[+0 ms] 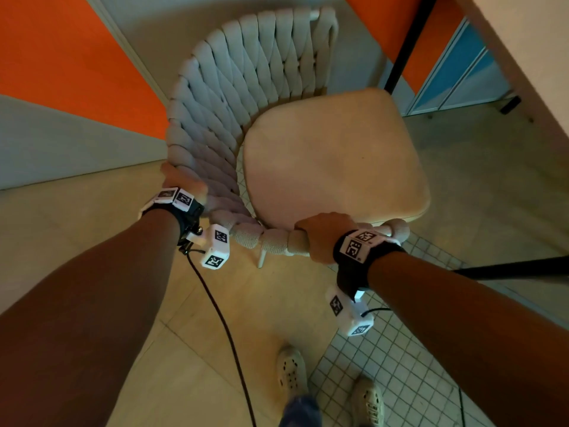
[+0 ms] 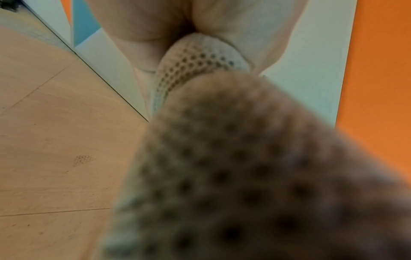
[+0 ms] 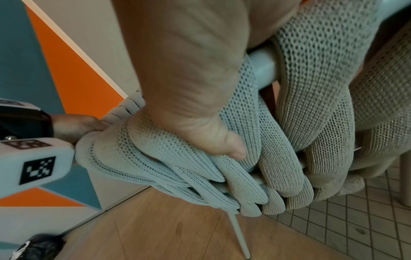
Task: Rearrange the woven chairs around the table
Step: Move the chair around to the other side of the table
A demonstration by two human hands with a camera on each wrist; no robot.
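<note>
A woven chair (image 1: 246,87) with a pale grey rope back and a beige seat cushion (image 1: 332,155) fills the head view below me. My left hand (image 1: 181,180) grips the woven rim on the chair's left side. My right hand (image 1: 323,235) is curled round the rim near the armrest end. In the right wrist view the right hand (image 3: 189,91) wraps over the knitted rope (image 3: 311,88) and the metal frame tube (image 3: 263,68), and a thin chair leg (image 3: 239,235) reaches the floor. In the left wrist view the rope (image 2: 195,70) runs under my left palm (image 2: 142,26), blurred up close.
Orange and grey walls (image 1: 61,72) stand close behind and left of the chair. A black pole (image 1: 409,41) rises at the back right and another black bar (image 1: 508,268) crosses at right. The floor is wood (image 1: 215,303) on the left, small tiles (image 1: 400,380) on the right. My feet (image 1: 292,368) stand below.
</note>
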